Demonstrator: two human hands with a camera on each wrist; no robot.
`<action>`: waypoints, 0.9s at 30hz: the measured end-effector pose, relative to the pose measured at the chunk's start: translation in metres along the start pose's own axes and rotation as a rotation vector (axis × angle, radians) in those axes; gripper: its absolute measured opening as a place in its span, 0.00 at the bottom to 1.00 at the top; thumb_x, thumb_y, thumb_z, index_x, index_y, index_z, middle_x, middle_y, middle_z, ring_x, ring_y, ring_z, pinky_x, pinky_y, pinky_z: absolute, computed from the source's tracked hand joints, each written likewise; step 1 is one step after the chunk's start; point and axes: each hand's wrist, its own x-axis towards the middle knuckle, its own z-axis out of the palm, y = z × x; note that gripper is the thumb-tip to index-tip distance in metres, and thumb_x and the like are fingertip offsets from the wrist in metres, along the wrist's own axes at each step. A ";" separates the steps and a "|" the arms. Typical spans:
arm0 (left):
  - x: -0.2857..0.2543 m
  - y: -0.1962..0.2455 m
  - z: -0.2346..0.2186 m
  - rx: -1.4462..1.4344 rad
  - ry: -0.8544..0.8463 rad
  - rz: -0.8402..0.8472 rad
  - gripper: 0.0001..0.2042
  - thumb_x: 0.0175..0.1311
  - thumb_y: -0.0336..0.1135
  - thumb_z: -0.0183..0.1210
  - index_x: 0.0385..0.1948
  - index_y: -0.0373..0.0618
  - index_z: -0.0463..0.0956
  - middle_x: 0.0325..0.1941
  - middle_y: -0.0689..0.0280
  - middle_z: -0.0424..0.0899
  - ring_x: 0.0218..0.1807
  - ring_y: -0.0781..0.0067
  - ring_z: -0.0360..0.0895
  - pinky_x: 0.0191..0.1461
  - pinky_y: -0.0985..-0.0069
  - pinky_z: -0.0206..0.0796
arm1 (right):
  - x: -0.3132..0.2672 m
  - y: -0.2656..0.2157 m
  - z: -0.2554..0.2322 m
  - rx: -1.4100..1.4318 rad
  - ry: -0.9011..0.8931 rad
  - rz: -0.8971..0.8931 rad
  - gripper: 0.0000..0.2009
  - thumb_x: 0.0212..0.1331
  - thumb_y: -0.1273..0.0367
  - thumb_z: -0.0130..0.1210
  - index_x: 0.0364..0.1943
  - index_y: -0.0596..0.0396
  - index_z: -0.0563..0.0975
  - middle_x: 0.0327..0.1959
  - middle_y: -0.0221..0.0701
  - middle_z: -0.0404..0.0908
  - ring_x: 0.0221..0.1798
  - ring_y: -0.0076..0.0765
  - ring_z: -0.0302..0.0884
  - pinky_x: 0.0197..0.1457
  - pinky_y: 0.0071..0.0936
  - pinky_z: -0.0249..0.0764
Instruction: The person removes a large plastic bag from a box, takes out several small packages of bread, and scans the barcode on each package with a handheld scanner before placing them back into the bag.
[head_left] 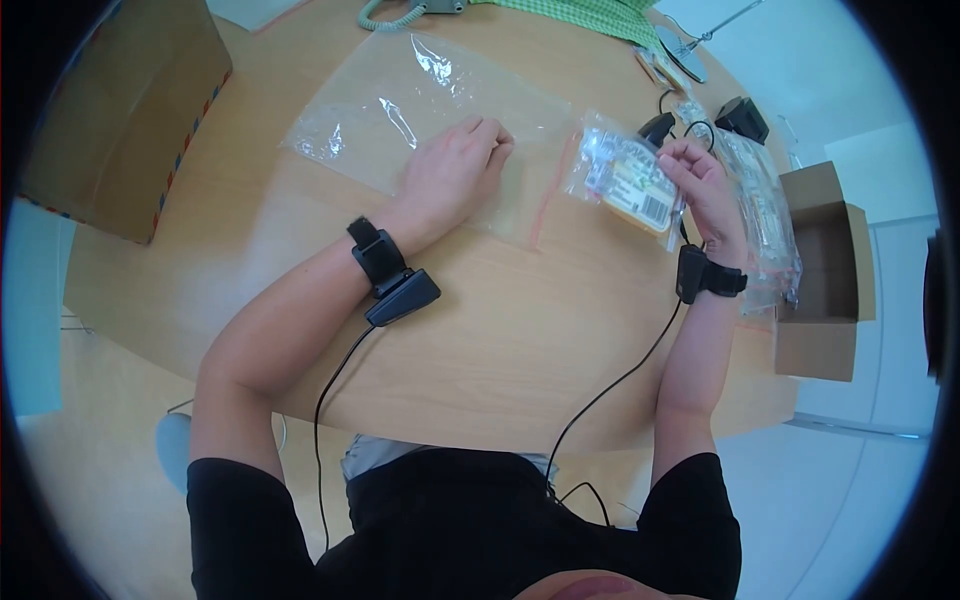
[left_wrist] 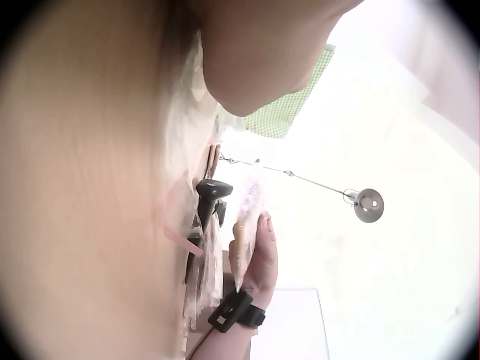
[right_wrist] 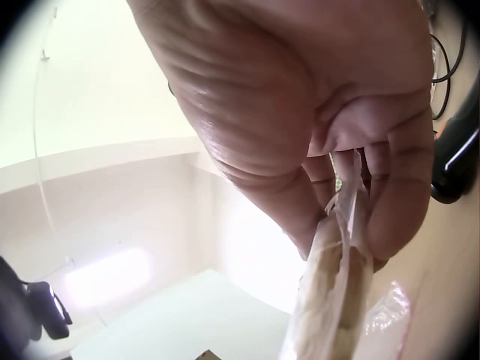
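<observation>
In the head view my right hand (head_left: 705,185) pinches a clear packet (head_left: 635,185) by its right edge between thumb and fingers. The packet bears a printed label with a barcode, and something tan shows inside it. Seen from the left wrist, the packet (left_wrist: 246,232) is held up off the table, edge-on. My left hand (head_left: 455,170) rests on a large clear zip bag (head_left: 350,110) with a reddish strip along its right end. Its fingers are curled and their tips hidden, so I cannot tell whether they pinch the bag's film.
A black handheld scanner (head_left: 657,130) stands just behind the packet. Several filled clear bags (head_left: 765,210) lie at the right, beside an open cardboard box (head_left: 825,250). At the far left stands a box with striped edges (head_left: 130,120). A telephone (head_left: 440,5) and green checked cloth (head_left: 590,15) are at the back.
</observation>
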 end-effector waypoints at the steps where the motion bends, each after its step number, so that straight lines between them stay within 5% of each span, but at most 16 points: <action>1: 0.001 0.002 -0.002 -0.031 0.022 -0.031 0.10 0.77 0.39 0.58 0.47 0.43 0.80 0.43 0.58 0.86 0.44 0.52 0.84 0.47 0.59 0.76 | 0.001 0.000 0.008 -0.012 -0.013 0.007 0.08 0.72 0.63 0.66 0.46 0.50 0.82 0.37 0.16 0.84 0.37 0.09 0.77 0.38 0.12 0.68; 5: 0.002 0.009 -0.011 -0.185 0.064 -0.117 0.11 0.79 0.39 0.57 0.49 0.43 0.80 0.42 0.59 0.85 0.40 0.57 0.83 0.45 0.62 0.74 | 0.020 0.005 0.038 -0.138 -0.068 0.050 0.10 0.70 0.62 0.67 0.47 0.49 0.83 0.36 0.16 0.85 0.34 0.09 0.76 0.35 0.13 0.66; 10: 0.001 0.008 -0.011 -0.232 0.048 -0.028 0.11 0.79 0.40 0.57 0.50 0.43 0.80 0.42 0.60 0.84 0.38 0.59 0.81 0.44 0.62 0.74 | 0.057 0.007 0.082 -0.124 -0.018 0.047 0.10 0.69 0.60 0.67 0.47 0.47 0.83 0.36 0.16 0.86 0.35 0.10 0.78 0.36 0.13 0.68; 14: 0.000 0.007 -0.010 -0.241 0.033 -0.022 0.12 0.79 0.41 0.58 0.50 0.43 0.80 0.43 0.60 0.84 0.38 0.59 0.82 0.44 0.62 0.74 | 0.080 0.016 0.112 0.124 -0.047 0.014 0.18 0.71 0.64 0.65 0.60 0.54 0.79 0.47 0.23 0.87 0.45 0.17 0.83 0.49 0.19 0.78; 15: 0.001 0.007 -0.009 -0.234 0.037 -0.023 0.11 0.79 0.41 0.58 0.51 0.44 0.80 0.43 0.60 0.84 0.39 0.59 0.82 0.44 0.62 0.74 | 0.084 0.019 0.117 0.211 -0.086 -0.018 0.22 0.72 0.65 0.64 0.65 0.60 0.76 0.52 0.28 0.86 0.53 0.25 0.84 0.61 0.27 0.80; 21: 0.000 0.003 -0.005 -0.206 0.066 -0.023 0.11 0.79 0.42 0.58 0.51 0.46 0.80 0.45 0.61 0.85 0.42 0.58 0.85 0.46 0.61 0.76 | 0.056 0.017 0.124 -0.377 0.027 -0.356 0.19 0.74 0.68 0.60 0.66 0.54 0.78 0.65 0.31 0.80 0.67 0.30 0.77 0.70 0.30 0.74; 24: 0.000 0.004 -0.005 -0.213 0.046 -0.045 0.11 0.79 0.42 0.58 0.51 0.46 0.80 0.46 0.61 0.85 0.43 0.58 0.85 0.46 0.61 0.76 | 0.034 0.000 0.129 -0.426 -0.185 -0.189 0.19 0.71 0.71 0.58 0.64 0.57 0.78 0.68 0.37 0.77 0.68 0.37 0.77 0.71 0.31 0.74; 27: 0.001 0.003 -0.003 -0.215 0.050 -0.040 0.11 0.78 0.42 0.58 0.51 0.46 0.80 0.47 0.61 0.86 0.43 0.58 0.85 0.47 0.61 0.76 | 0.034 0.009 0.142 -0.546 -0.268 -0.399 0.18 0.72 0.72 0.55 0.64 0.58 0.79 0.70 0.41 0.75 0.70 0.46 0.75 0.74 0.37 0.70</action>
